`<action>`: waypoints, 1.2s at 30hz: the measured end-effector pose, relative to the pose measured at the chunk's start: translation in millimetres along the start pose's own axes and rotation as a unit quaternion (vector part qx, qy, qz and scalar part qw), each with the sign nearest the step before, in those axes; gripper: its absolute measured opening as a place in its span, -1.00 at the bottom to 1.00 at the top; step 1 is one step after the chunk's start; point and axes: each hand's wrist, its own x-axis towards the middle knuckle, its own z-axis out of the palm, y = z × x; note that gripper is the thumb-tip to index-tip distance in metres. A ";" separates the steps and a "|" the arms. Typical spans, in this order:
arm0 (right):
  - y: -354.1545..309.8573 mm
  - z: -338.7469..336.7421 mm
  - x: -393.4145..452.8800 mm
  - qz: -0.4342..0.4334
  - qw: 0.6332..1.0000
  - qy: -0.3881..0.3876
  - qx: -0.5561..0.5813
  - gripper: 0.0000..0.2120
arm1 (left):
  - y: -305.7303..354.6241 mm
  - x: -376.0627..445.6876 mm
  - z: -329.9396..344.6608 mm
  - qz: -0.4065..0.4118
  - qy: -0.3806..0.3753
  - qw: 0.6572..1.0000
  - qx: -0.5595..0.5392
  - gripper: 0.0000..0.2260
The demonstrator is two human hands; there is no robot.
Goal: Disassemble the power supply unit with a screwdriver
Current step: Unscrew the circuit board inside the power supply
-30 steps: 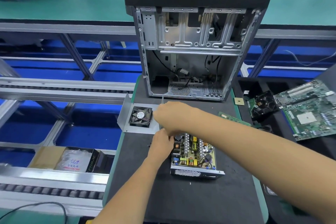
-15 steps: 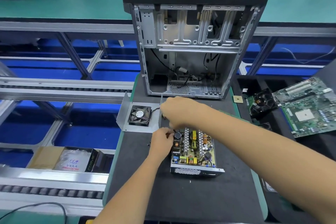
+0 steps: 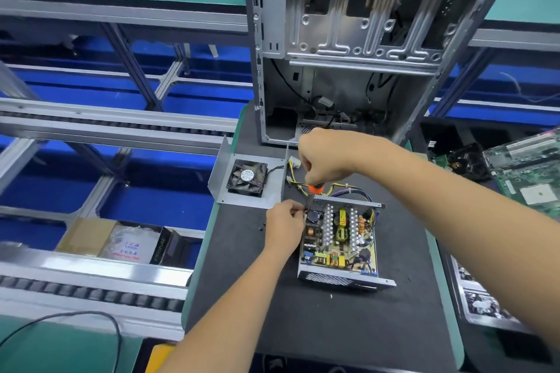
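Right now, from the head view, I'm on a board screw at the far-left corner of the power supply unit (image 3: 339,239), which sits open on the black mat (image 3: 333,327). My right hand (image 3: 325,157) grips the screwdriver (image 3: 313,195) upright; my left hand (image 3: 285,225) pinches near its tip. Next I'd say: keep it square and turn. The unit's tray holds the circuit board (image 3: 341,236); the removed cover (image 3: 242,179) holds the fan (image 3: 247,177).

A black mat (image 3: 333,327) with a green edge is seen in the middle of the frame. An orange band is shown on the screwdriver (image 3: 315,191). The power supply unit (image 3: 339,239) is made of silver metal, with yellow, orange and blue parts inside. The fan (image 3: 247,177) at its upper left is black. A green board (image 3: 533,179) is seen at the right. Blue is seen under the grey rails at the left.
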 end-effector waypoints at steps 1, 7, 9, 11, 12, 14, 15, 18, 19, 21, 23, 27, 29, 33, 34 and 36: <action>-0.1 1.7 0.8 0.000 1.000 -0.002 -0.004 -0.77 | -0.9 0.1 0.0 0.003 -0.003 1.000 0.001 -0.85; -3.9 9.5 1.0 -0.013 0.999 0.031 -0.021 -0.61 | -6.5 1.2 -6.1 0.039 -0.023 0.999 0.019 -0.86; -4.2 10.1 0.3 -0.015 0.999 0.032 -0.022 -0.61 | -6.7 2.9 -7.1 0.041 -0.032 0.998 0.022 -0.86; -2.4 9.8 0.6 -0.012 0.999 0.028 -0.018 -0.62 | -6.4 3.6 -6.7 0.042 -0.033 0.998 0.024 -0.86; -1.3 9.7 0.6 -0.009 1.000 0.023 -0.015 -0.63 | -6.6 3.4 -6.3 0.043 -0.032 0.998 0.028 -0.85; 0.3 9.7 0.9 -0.006 1.000 0.014 -0.014 -0.66 | -6.9 2.8 -5.8 0.047 -0.027 0.998 0.033 -0.85; 0.8 9.9 1.0 -0.007 1.000 0.012 -0.014 -0.65 | -7.2 2.6 -5.7 0.049 -0.024 0.998 0.033 -0.85; 0.3 11.0 0.4 -0.013 0.999 0.019 -0.023 -0.62 | -7.3 1.8 -6.2 0.052 -0.025 0.998 0.027 -0.86; -0.4 11.5 0.1 -0.015 0.999 0.024 -0.025 -0.61 | -7.3 1.7 -6.5 0.054 -0.026 0.998 0.024 -0.86; -2.9 12.8 -1.2 -0.019 0.999 0.031 -0.028 -0.61 | -7.6 2.2 -6.4 0.057 -0.025 0.998 0.023 -0.86; -5.9 15.2 -3.0 -0.024 0.998 0.035 -0.036 -0.62 | -8.5 2.9 -6.1 0.056 -0.022 0.998 0.024 -0.87; -7.9 18.2 -4.1 -0.033 0.998 0.038 -0.048 -0.63 | -8.8 3.9 -6.3 0.051 -0.021 0.998 0.022 -0.88; -5.6 16.9 -3.8 -0.031 0.998 0.035 -0.049 -0.62 | -8.0 3.3 -6.4 0.048 -0.026 0.998 0.018 -0.88; -2.5 15.0 -4.4 -0.028 0.997 0.035 -0.057 -0.60 | -8.2 1.8 -6.0 0.045 -0.031 0.998 0.013 -0.86; -2.3 15.2 -4.7 -0.027 0.997 0.036 -0.055 -0.60 | -8.4 1.3 -5.8 0.046 -0.032 0.998 0.010 -0.85; -1.8 16.1 -4.8 -0.026 0.998 0.038 -0.046 -0.60 | -8.4 -0.1 -5.7 0.049 -0.034 0.998 0.007 -0.83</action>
